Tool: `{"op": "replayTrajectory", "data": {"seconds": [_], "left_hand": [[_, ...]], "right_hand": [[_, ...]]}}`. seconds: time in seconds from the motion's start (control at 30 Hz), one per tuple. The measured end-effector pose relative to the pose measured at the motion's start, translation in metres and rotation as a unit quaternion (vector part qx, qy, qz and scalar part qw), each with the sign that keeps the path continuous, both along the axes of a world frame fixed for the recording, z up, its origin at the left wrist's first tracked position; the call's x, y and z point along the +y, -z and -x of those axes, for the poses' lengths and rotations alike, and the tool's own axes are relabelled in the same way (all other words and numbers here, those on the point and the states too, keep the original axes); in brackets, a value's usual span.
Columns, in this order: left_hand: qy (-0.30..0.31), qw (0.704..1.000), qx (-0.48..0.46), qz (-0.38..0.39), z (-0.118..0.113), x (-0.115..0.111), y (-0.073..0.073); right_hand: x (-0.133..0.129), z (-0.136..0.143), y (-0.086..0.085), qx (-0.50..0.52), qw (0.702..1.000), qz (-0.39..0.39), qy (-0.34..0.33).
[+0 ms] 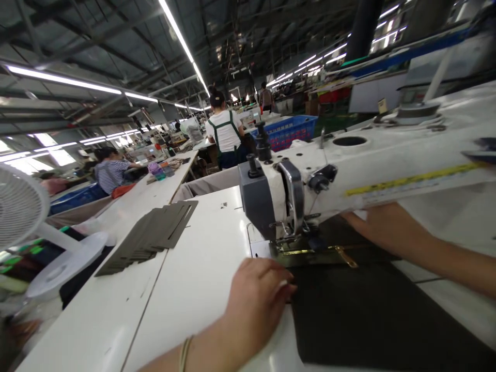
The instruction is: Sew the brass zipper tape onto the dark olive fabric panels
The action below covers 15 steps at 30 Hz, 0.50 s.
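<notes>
A dark olive fabric panel [368,315] lies on the white table with its upper part under the sewing machine [267,199]. A gold-toothed zipper [306,252] runs across the panel near the needle area, its gold pull [346,257] hanging toward me. My left hand [258,297] is closed at the panel's left edge, fingers curled and pinching it just in front of the presser foot. Behind the machine's arm, my right hand [366,222] reaches onto the far part of the panel; its fingers are hidden by the machine.
Overlapping grey-olive fabric pieces [151,235] lie in a stack left of the machine. A white fan [65,253] stands at the far left. Yellow measuring tape [411,179] runs along the machine arm. Ahead are a blue crate [290,129] and a seated person [226,129].
</notes>
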<state>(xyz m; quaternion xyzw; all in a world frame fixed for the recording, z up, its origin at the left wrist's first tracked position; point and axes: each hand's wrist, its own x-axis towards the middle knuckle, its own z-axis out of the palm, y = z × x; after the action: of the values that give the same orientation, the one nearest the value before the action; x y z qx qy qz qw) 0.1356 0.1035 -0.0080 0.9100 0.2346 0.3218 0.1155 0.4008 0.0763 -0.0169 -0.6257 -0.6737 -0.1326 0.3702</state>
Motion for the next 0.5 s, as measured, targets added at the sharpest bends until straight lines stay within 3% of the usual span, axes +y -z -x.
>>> {"op": "replayTrajectory", "data": {"seconds": [0.07,0.17,0.23,0.37,0.5], "left_hand": [[-0.015,0.997,0.049,-0.050,0.013,0.020,0.001],[0.053,0.987,0.106,-0.112,0.012,0.037,0.007],[0.062,0.984,0.118,-0.117,0.006,0.039,0.008],[0.034,0.988,0.112,-0.102,0.000,0.034,0.004],[0.020,0.979,0.111,-0.169,0.001,0.026,0.008]], "right_hand": [[-0.028,0.022,0.007,-0.022,0.996,0.006,-0.084],[-0.068,0.058,0.012,-0.094,0.973,0.022,-0.208],[-0.079,0.071,0.009,-0.105,0.966,0.037,-0.235],[-0.060,0.071,-0.003,-0.072,0.969,0.071,-0.224],[-0.025,0.076,-0.003,-0.140,0.980,0.032,-0.137]]}}
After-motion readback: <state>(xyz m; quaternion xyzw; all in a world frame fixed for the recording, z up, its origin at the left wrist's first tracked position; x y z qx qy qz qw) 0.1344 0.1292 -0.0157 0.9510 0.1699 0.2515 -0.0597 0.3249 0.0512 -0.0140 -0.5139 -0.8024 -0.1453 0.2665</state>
